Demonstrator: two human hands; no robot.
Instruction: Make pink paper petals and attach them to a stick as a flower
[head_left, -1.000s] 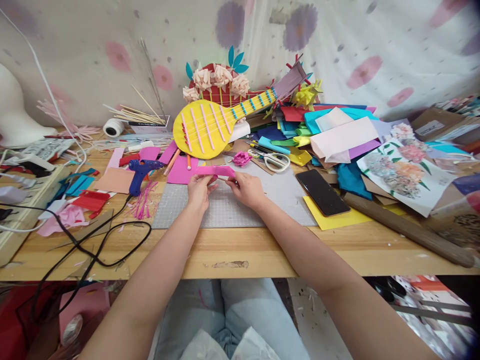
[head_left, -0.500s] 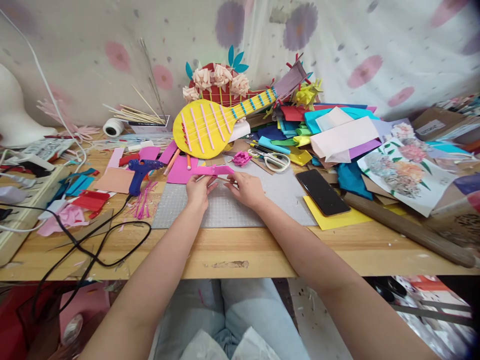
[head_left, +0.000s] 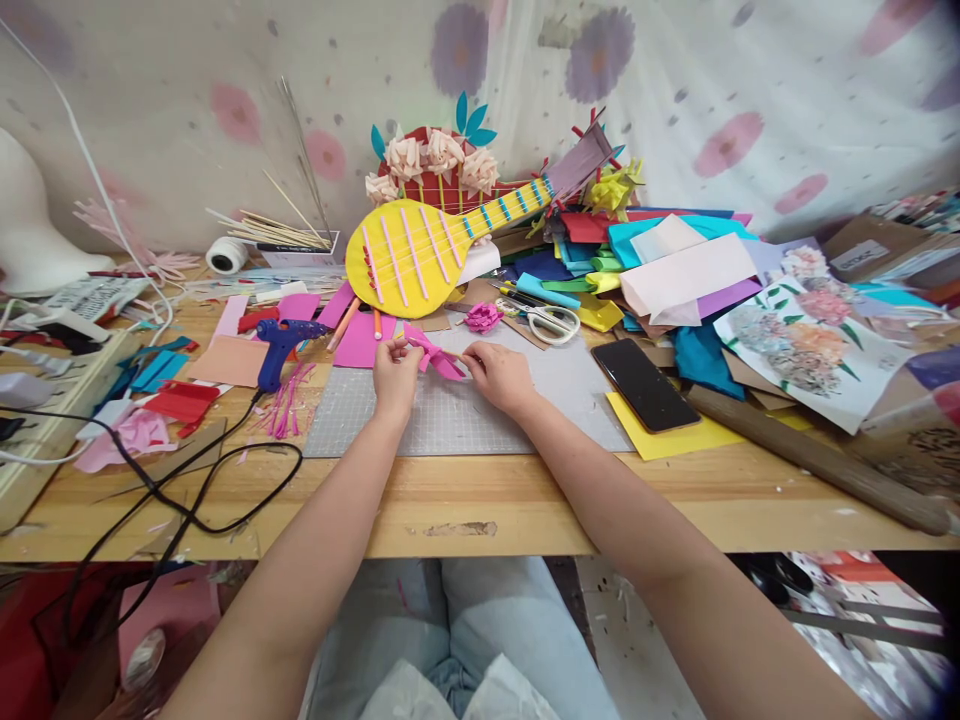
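A bright pink paper strip (head_left: 435,357) sits between my hands above the grey cutting mat (head_left: 457,425), bent and twisted about a thin wooden stick (head_left: 454,356). My left hand (head_left: 396,378) is closed at the left end, pinching the strip and the stick there. At the other side my right hand (head_left: 501,378) pinches the stick's right end between thumb and finger. Most of the stick is hidden by paper and fingers. Just behind the hands lie a pink paper flower (head_left: 483,318) and white-handled scissors (head_left: 553,323).
A blue glue gun (head_left: 281,352) with a looping black cable stands left. Behind the mat leans a yellow paper lute (head_left: 405,258). On the right are a phone (head_left: 645,384), a brown wooden rod (head_left: 817,458) and piled coloured paper (head_left: 690,270).
The pink strip lay stretched flat across both hands and is now twisted at the stick, its loose end slanting down to the right. My right hand has shifted slightly right.
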